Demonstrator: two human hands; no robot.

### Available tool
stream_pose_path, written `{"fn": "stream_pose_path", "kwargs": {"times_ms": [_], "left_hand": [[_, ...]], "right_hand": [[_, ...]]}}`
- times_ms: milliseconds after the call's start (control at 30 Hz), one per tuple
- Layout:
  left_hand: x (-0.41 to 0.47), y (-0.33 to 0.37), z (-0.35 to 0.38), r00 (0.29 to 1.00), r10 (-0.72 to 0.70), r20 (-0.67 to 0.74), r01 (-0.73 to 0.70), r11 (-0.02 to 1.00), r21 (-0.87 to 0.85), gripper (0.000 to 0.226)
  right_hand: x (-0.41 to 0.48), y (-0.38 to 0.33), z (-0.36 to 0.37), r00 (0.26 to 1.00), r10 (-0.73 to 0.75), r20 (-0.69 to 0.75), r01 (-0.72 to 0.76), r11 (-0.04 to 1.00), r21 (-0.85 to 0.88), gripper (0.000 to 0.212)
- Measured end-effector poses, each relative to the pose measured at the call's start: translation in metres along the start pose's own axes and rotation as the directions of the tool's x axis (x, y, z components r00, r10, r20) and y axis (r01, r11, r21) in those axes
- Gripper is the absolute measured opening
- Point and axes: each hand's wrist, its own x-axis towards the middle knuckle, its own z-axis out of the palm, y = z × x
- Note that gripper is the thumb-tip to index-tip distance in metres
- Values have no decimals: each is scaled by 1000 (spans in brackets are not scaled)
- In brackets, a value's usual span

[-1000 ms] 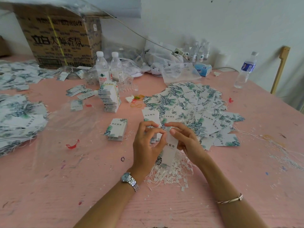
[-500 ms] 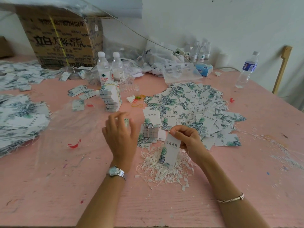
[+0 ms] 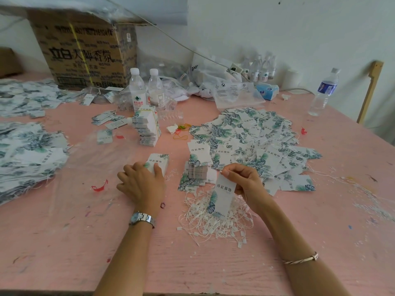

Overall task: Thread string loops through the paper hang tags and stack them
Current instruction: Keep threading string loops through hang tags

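with right fingers (image 3: pixel 229 172) pinching the top edge of one hang tag (image 3: pixel 222 195), holding it upright over the string loops (image 3: pixel 215 221) near the front edge of the desk (image 3: pixel 192 263). moved the left hand (image 3: pixel 142 184) off that tag within the last second; now gripping the small stack (image 3: pixel 159 162) mid-desk with it, thumb flat on top. likely means threading finished and stacking next, with the pile steadied to receive the tag. can make out a thin white cord trailing below the right hand (image 3: pixel 245 182). stiff, smooth card rectangles, green leaf print at one end; limp white cord with small plastic tabs, tangled; loose heap (image 3: pixel 252 133) of tags fanned toward the far right corner.
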Motion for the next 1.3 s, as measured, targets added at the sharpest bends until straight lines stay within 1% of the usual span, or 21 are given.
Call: {"fn": "stream_pose_path", "kwargs": {"times_ms": [200,367,567,833,1167,1300], "left_hand": [[3,-2,-2,999,-43,-3,43,992,-121,52],[8,-5,0,996,-83,-22,73,955,-288,41],[13,-8,2,991,-134,-20,118,928,-354,37],[13,-8,-2,982,-183,-55,136,872,-471,31],[13,-8,0,979,-163,-120,89,880,-467,25],[16,-10,3,980,-166,-109,107,903,-417,23]], "right_hand": [[0,-1,1,1000,1,3,-1,1000,-1,12],[0,-2,1,1000,4,4,-4,1000,-2,13],[0,-1,2,1000,9,-7,-9,1000,-10,13],[0,-1,1,1000,14,-6,-14,1000,-7,12],[1,0,0,1000,12,5,-12,1000,6,13],[1,0,0,1000,9,4,-9,1000,-5,13]]}}
